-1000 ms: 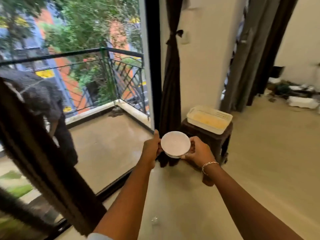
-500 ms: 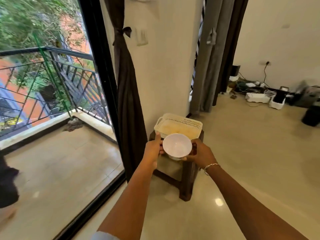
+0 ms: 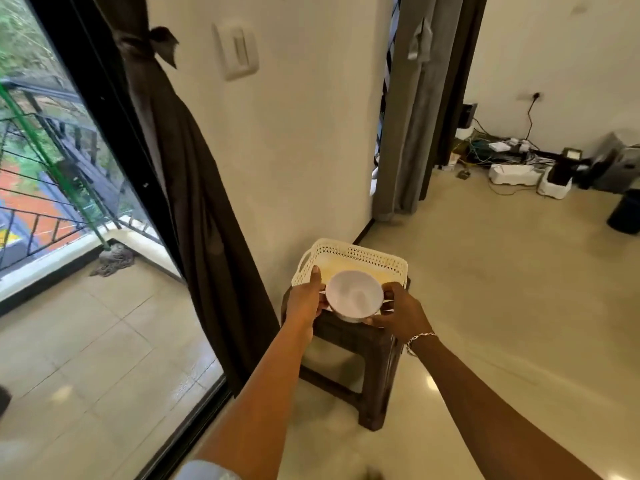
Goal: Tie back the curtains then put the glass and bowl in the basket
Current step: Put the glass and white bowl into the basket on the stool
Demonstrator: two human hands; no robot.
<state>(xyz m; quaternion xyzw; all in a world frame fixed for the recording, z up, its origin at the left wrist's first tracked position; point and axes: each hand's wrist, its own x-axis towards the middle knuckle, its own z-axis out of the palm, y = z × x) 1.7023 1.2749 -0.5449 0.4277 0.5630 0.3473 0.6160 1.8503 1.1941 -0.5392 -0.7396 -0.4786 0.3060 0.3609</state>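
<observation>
Beside the tied-back curtain (image 3: 194, 188), a basket (image 3: 349, 252) sits on a dark stool (image 3: 356, 344), and I see left hand (image 3: 304, 303) and right hand (image 3: 401, 315) both grasping the white bowl (image 3: 353, 297) over its near rim.

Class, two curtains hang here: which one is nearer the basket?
The dark brown curtain by the balcony glass, falling beside the stool that carries the basket. The grey curtain hangs farther back, at the doorway.
</observation>
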